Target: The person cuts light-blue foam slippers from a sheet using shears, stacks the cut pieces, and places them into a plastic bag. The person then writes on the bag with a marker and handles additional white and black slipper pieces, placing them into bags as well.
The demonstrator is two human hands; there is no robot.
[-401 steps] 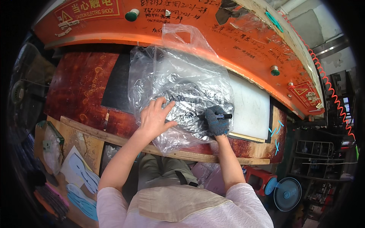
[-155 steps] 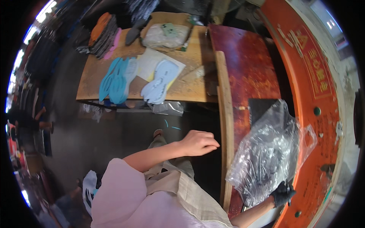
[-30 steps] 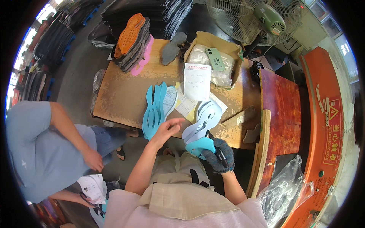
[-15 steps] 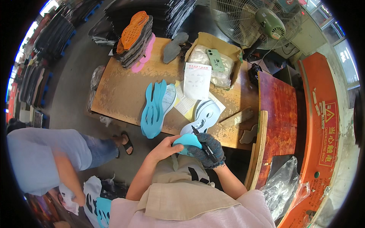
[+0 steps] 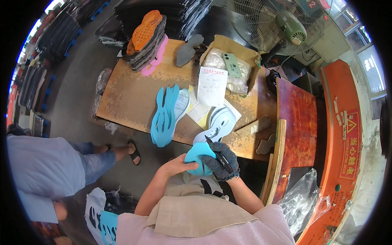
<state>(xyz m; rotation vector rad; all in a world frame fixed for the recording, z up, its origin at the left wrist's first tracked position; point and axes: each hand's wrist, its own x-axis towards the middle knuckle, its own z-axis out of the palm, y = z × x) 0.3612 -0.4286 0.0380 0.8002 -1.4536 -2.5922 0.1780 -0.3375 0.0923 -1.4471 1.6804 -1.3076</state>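
Note:
My bare left hand [image 5: 175, 165] grips the left edge of a turquoise foam sole piece [image 5: 199, 152], thumb on top. My right hand [image 5: 220, 164], in a dark grey knitted glove, is closed around a black marker [image 5: 225, 162] and rests against the right side of the same piece. The marker's tip points up and away from me. Just beyond, at the table's near edge, lie pale blue-white sole pieces [image 5: 222, 123] with cut-out slots. Left of them, turquoise slotted soles [image 5: 160, 124] lie partly over a whitish one and overhang the edge.
On the wooden table [image 5: 130, 98] are a paper sheet [image 5: 211, 87], a carton [image 5: 255, 75] with bagged goods and a green phone-like box [image 5: 231, 64], and stacked orange and grey soles [image 5: 146, 34]. A fan [image 5: 290, 27] stands behind. A person [image 5: 45, 163] stands at my left.
The turquoise piece in my hands has tilted to show more of its face. The person at the left has shifted, and their lowered hand has moved back toward the lower left.

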